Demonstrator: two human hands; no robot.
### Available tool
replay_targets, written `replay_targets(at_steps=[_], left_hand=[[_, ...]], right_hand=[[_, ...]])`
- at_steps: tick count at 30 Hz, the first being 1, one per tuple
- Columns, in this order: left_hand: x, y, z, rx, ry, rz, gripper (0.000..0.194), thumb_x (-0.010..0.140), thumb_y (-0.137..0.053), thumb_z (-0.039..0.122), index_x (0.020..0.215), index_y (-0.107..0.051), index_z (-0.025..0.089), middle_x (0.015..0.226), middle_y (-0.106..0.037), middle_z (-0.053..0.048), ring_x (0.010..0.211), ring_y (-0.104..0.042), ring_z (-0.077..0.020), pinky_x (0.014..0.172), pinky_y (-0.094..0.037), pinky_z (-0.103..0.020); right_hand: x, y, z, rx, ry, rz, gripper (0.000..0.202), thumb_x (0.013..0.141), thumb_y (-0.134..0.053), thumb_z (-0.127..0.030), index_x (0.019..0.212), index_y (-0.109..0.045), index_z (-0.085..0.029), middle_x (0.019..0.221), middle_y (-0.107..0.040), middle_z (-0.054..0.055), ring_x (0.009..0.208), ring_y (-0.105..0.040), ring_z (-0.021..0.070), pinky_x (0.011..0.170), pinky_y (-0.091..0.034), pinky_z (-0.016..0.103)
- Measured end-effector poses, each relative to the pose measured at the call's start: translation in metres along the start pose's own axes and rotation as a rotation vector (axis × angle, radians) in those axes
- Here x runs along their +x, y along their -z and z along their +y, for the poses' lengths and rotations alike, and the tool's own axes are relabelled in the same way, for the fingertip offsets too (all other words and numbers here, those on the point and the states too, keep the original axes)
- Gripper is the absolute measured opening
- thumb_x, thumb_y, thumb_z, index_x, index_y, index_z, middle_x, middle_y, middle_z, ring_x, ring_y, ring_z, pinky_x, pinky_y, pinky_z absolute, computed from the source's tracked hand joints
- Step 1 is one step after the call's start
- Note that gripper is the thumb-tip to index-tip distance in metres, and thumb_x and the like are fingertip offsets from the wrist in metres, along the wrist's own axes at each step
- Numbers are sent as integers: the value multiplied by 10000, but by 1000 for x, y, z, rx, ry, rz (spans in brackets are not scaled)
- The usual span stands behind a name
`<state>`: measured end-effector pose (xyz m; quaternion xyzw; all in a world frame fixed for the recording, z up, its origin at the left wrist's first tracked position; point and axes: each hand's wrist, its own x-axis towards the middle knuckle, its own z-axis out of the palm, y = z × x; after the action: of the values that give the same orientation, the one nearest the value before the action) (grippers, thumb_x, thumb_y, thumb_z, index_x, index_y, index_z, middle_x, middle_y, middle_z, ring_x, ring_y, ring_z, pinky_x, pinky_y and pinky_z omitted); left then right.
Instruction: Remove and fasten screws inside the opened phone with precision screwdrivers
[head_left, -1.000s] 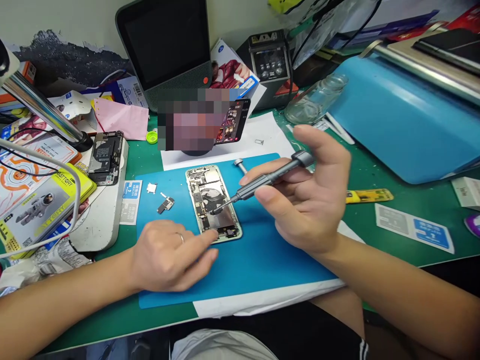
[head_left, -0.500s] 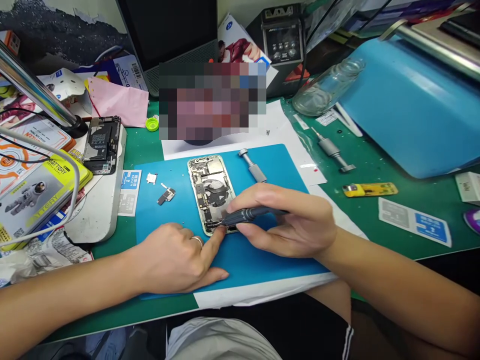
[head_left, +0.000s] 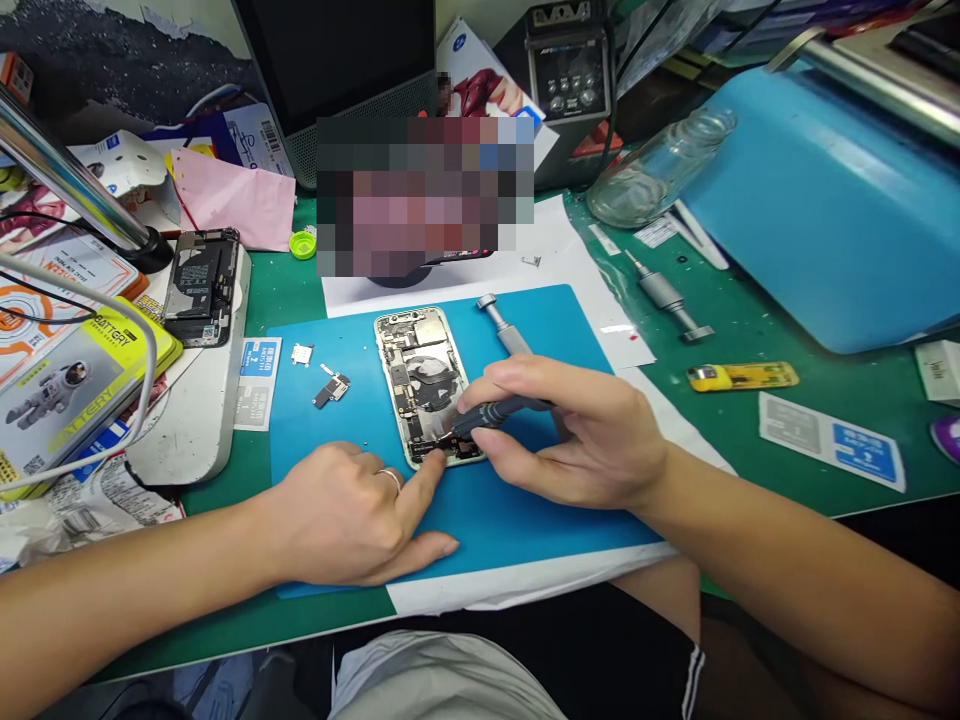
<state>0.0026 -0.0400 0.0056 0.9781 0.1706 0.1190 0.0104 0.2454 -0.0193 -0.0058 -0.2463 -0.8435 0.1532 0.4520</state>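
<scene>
Here, a green cutting mat [head_left: 705,400] is covering the desk across the frame, and on it, at the centre, a blue work mat [head_left: 495,510] is lying with white paper under its far and near edges. At the upper right a large blue pad [head_left: 810,220] is leaning beside a clear glass bottle [head_left: 652,170].

At the lower left, the left hand [head_left: 352,515] is resting flat on the blue mat, its fingers loosely spread, the forefinger tip pressing on the near end of the opened phone [head_left: 424,380]. That phone is lying face-down in the middle of the frame, its insides bared.

Right of centre, the right hand [head_left: 577,435] is pinching a dark screwdriver [head_left: 491,412] between thumb and fingers, the tip touching the phone's near end, just beside the left forefinger.

A second grey driver [head_left: 504,328] is lying just beyond the right hand; a third [head_left: 667,298] is lying on the green mat. Two small loose parts [head_left: 330,385] are lying left of the phone.
</scene>
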Motion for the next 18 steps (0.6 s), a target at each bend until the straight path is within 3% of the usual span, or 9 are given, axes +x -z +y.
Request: replay_targets(at_steps=[18], left_hand=[[0, -3, -2, 4, 18, 6, 515, 1081, -369, 418, 1229, -603, -16, 568, -650, -25, 463, -627, -190, 422, -434, -306]], right_hand=[[0, -1, 2, -13, 23, -24, 698, 877, -644, -65, 1505, -393, -238, 1061, -779, 87, 873, -764, 188, 713, -663, 303]])
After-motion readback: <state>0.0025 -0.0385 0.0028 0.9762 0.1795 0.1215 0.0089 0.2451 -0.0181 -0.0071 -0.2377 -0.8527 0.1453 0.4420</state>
